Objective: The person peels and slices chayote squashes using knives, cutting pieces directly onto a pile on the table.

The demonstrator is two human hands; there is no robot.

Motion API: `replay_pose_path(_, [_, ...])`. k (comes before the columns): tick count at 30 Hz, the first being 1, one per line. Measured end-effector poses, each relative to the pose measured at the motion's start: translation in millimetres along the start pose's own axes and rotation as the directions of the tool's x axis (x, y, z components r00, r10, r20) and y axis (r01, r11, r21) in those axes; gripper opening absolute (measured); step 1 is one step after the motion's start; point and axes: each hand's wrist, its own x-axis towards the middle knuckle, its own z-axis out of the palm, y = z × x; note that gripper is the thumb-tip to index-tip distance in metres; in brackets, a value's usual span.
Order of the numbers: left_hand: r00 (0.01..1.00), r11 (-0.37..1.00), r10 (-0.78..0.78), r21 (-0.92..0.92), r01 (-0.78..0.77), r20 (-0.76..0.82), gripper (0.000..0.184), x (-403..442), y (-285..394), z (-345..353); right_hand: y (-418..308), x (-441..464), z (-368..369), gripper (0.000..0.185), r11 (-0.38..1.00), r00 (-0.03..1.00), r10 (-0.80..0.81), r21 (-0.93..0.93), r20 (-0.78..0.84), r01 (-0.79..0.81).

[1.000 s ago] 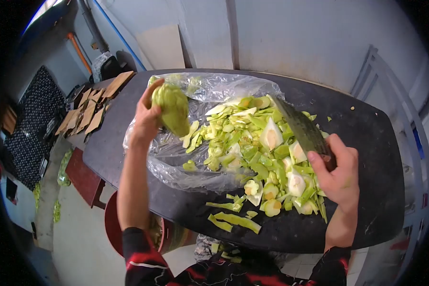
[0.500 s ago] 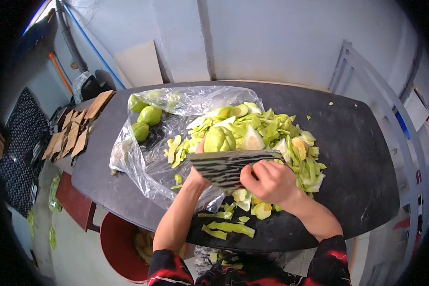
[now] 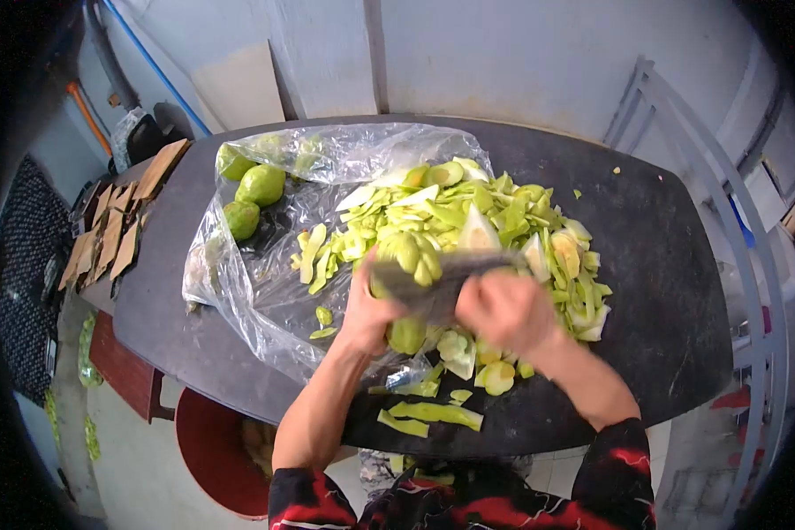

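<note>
My left hand [image 3: 368, 309] is wrapped round the side of a pale green chayote [image 3: 406, 336], whose ends show above and below the blade. In my right hand [image 3: 511, 311] is a broad kitchen knife [image 3: 420, 284], blurred by motion and lying across the chayote. The knife's handle is hidden in my fist. Just beyond both hands spreads a heap of green chayote peelings and cut pieces [image 3: 517, 216]. Long strips of peel [image 3: 437, 413] lie close to the near table edge, with small slices [image 3: 496, 377] beside them.
A clear plastic bag [image 3: 269, 331] is spread on the dark table [image 3: 671, 291], partly under the peelings. Whole chayotes [image 3: 261, 186] sit at its left. Below the table's left side stands a red bucket [image 3: 203, 450]. Cardboard pieces [image 3: 119, 230] lie left; a metal rail [image 3: 724, 177] stands right.
The knife has shifted slightly and its blade is now blurred across the chayote. More of my left hand and the chayote's lower end show. The whole view has shifted a little.
</note>
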Motion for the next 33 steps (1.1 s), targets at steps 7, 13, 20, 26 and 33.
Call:
replay_pose_path(7, [0.989,0.983,-0.107,-0.138,0.12,0.1,0.083,-1.2,11.0,2.2,29.1,-13.3,13.2,0.008,0.968,0.966,0.245,0.036,0.078,-0.249])
replay_pose_path(13, [0.993,0.94,0.112,-0.328,-0.097,0.027,0.079,-2.5,26.8,-11.5,31.8,-10.3,1.5,0.015,0.927,0.937,0.344,0.135,0.064,-0.349])
replay_pose_path(20, [0.943,0.845,-0.022,-0.497,0.195,0.333,0.085,1.0,16.3,-34.4,27.6,5.0,-32.1,0.016,0.405,0.673,0.703,0.648,0.231,-0.645])
replay_pose_path(26, [0.999,0.998,0.015,-0.066,-0.018,-0.042,0.082,-3.7,24.6,-12.2,28.0,-3.0,-39.7,0.011,0.93,0.939,0.345,0.143,-0.013,-0.34])
replay_pose_path(33, [0.932,0.848,0.356,0.444,-0.289,-0.074,0.091,-5.8,11.5,5.0,-13.2,8.7,-19.7,0.012,0.998,0.999,-0.03,-0.058,-0.038,0.027])
